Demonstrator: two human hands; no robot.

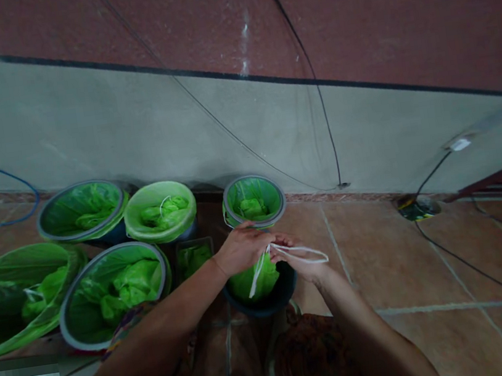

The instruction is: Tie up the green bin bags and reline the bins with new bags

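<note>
The green bundle (264,278), thin and crinkled like soft netting, is sitting rounded in a round, dark, smooth bucket (264,311) just in front of the person, and a narrow white cord (307,256) is crossing above it, one long loop reaching right, another length trailing down nearer. The left hand (244,248) and the right hand (299,260) are meeting over the bundle, fingers curling in close and pinching the cord between them, though which fingertip is pressing where is too blurred to tell. Both hands are hiding the bucket's far rim. Just beyond, a grey-rimmed bucket (283,199) is standing near the wall (83,124), lined with shiny, translucent green. To the left, four more round lined buckets (163,237) are clustering, each holding a crumpled green bundle, and a small square container (209,248) is standing between, partly covered by the left forearm. Terracotta tiles (382,256) are stretching right, where a dark cable (478,277) is snaking across them.
</note>
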